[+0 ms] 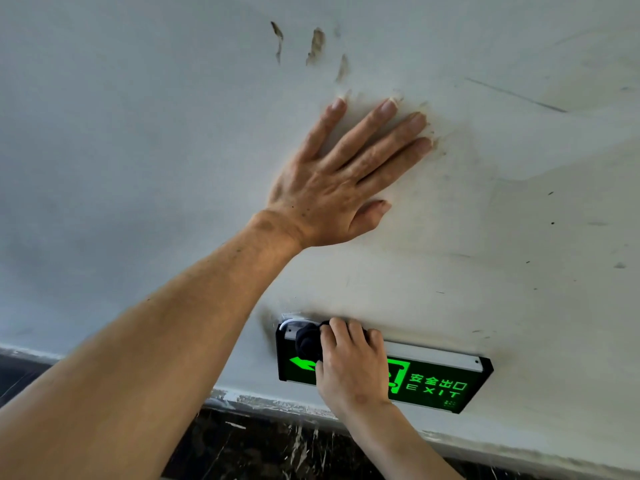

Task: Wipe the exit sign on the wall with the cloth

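A black exit sign (440,384) with glowing green letters and a silver top strip is fixed low on the white wall (138,133). My right hand (353,365) is closed on a dark cloth (308,341) and presses it against the sign's upper left corner, covering part of the green arrow. My left hand (343,174) lies flat on the wall above the sign, fingers spread, holding nothing.
The wall carries scuffs and several brown gouges (317,46) above my left hand. A dark, paint-streaked skirting band (263,441) runs below the sign along the wall's foot.
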